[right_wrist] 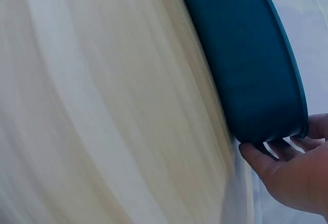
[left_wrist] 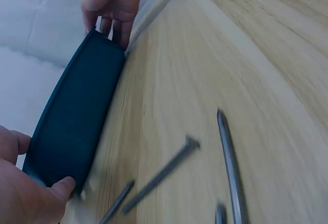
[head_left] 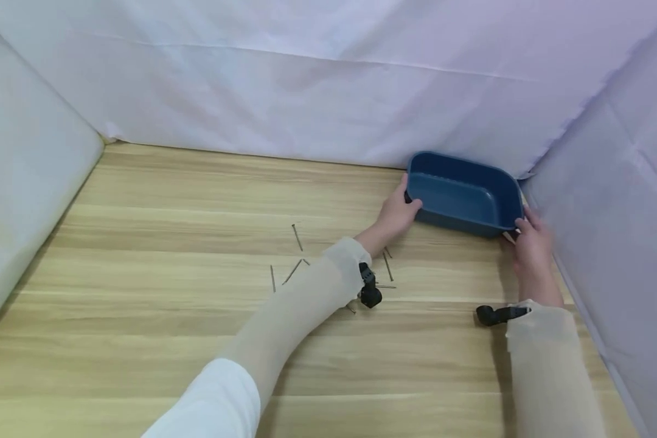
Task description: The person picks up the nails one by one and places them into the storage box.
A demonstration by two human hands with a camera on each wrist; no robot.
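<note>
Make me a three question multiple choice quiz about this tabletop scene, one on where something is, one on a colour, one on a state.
1. Where is the tray?
A. far right corner of the table
B. near left corner
C. centre of the table

2. What colour is the tray?
A. red
B. dark blue
C. yellow

3. What is inside the tray?
A. all the nails
B. a cloth
C. nothing visible

Answers:
1 A, it sits by the white sheet where the back and right walls meet.
2 B, all three views show dark blue.
3 C, the head view shows a bare inside, while the nails lie on the table; the left hand and right hand grip the tray's ends.
</note>
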